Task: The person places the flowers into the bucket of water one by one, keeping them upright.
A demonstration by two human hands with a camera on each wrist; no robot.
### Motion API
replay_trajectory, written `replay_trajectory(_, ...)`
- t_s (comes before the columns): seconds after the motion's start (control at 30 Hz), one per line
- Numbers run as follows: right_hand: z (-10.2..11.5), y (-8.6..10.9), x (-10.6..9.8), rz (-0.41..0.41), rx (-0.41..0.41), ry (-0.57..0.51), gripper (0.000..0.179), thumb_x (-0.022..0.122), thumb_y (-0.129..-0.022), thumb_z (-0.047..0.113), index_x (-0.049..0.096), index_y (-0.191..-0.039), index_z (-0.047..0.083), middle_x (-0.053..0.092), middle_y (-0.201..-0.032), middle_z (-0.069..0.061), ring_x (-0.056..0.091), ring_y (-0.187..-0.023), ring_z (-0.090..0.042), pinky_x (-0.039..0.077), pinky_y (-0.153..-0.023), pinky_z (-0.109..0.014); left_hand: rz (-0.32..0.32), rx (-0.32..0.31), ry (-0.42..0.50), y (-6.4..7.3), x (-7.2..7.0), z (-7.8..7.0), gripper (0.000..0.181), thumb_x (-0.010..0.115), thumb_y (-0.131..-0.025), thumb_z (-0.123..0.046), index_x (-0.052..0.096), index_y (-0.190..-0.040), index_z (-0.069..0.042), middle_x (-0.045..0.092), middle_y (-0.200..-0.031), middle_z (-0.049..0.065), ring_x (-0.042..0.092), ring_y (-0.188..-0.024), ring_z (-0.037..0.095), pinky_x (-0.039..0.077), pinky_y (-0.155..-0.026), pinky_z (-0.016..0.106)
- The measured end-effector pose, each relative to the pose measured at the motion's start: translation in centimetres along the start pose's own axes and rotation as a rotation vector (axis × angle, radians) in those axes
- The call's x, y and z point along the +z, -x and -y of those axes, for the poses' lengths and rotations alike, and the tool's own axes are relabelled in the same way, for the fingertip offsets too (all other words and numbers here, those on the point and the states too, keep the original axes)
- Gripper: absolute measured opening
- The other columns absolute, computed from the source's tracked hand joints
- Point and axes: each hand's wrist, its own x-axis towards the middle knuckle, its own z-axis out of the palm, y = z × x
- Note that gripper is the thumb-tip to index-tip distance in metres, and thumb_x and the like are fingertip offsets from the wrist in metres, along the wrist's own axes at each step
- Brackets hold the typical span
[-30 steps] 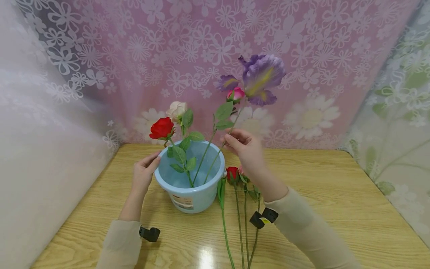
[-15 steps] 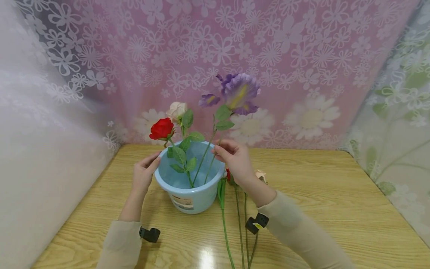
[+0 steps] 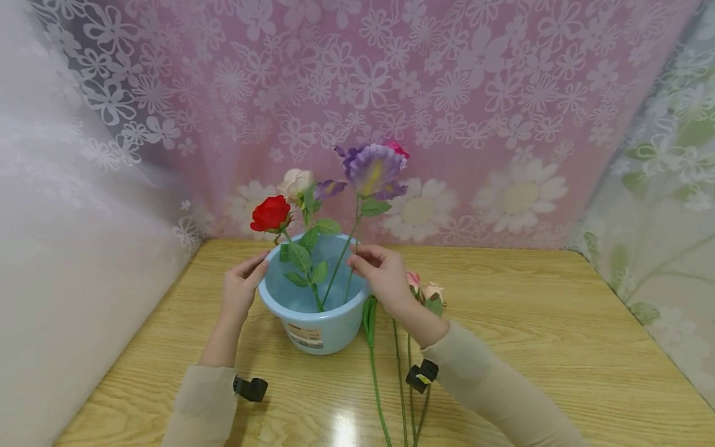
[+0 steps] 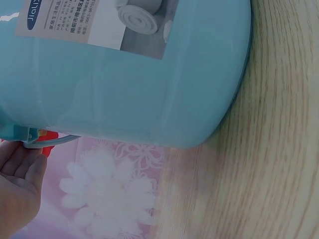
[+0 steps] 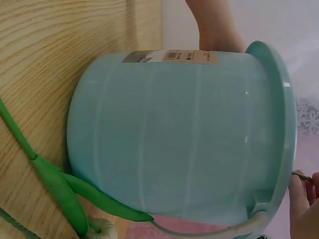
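A light blue bucket (image 3: 331, 334) stands upright on the table. My left hand (image 3: 239, 290) grips its rim on the left side, and in the left wrist view the fingers (image 4: 31, 167) touch near the handle joint. Over the right rim, my right hand (image 3: 388, 278) pinches the stem of a purple iris (image 3: 371, 171); the stem's lower end is inside the bucket. Also standing in the bucket are a red rose (image 3: 270, 213), a cream rose (image 3: 296, 184) and a bright pink flower (image 3: 399, 149), mostly hidden behind the iris.
Right of the bucket, several long-stemmed flowers lie on the table (image 3: 536, 347), including a peach rose (image 3: 432, 290) and a pink rose (image 3: 413, 279). A green leafy stem (image 3: 370, 320) lies close to the bucket wall. A pink floral curtain (image 3: 458, 93) hangs behind.
My right hand has moved left and down with the iris, and its stem has gone lower into the bucket. The left hand has stayed on the rim.
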Motion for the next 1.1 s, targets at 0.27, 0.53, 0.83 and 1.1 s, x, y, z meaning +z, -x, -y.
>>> replay_trajectory(0.27,-0.7,0.0,0.2,0.006,-0.021,0.061,0.018,0.059,-0.082,-0.002,0.064,-0.099,-0.007,0.064,-0.091,-0.016,0.061,-0.079,-0.020,0.051,-0.070,-0.030,0.002,0.000,0.002,0.0,0.1,0.0,0.031,0.058,-0.086,-0.013,0.059,-0.114,0.002,0.056,-0.114,0.017,0.055,-0.091,0.002,0.045,-0.075,0.016)
replay_trajectory(0.53,-1.3,0.0,0.3,0.029,-0.102,0.140,0.018,0.061,-0.081,-0.001,0.063,-0.098,-0.006,0.062,-0.087,-0.014,0.061,-0.078,-0.023,0.051,-0.068,-0.027,-0.002,0.008,-0.008,0.2,0.1,-0.3,0.032,0.059,-0.086,-0.014,0.059,-0.113,0.003,0.056,-0.114,0.017,0.055,-0.091,0.002,0.045,-0.075,0.015)
replay_trajectory(0.83,-1.4,-0.1,0.3,0.020,-0.143,0.235,0.016,0.063,-0.080,0.000,0.064,-0.094,-0.005,0.063,-0.087,-0.013,0.062,-0.074,-0.022,0.051,-0.064,-0.026,-0.009,0.032,-0.013,0.1,0.1,-0.2,0.031,0.059,-0.086,-0.014,0.060,-0.111,0.004,0.056,-0.112,0.020,0.056,-0.090,0.002,0.045,-0.074,0.016)
replay_trajectory(1.1,-1.2,-0.3,0.4,0.022,-0.164,0.380,0.014,0.065,-0.078,0.003,0.065,-0.092,-0.002,0.062,-0.079,-0.008,0.060,-0.070,-0.018,0.050,-0.062,-0.025,-0.009,0.024,-0.007,0.1,0.1,-0.1,0.031,0.059,-0.086,-0.014,0.059,-0.111,0.005,0.057,-0.112,0.019,0.056,-0.090,0.003,0.046,-0.074,0.017)
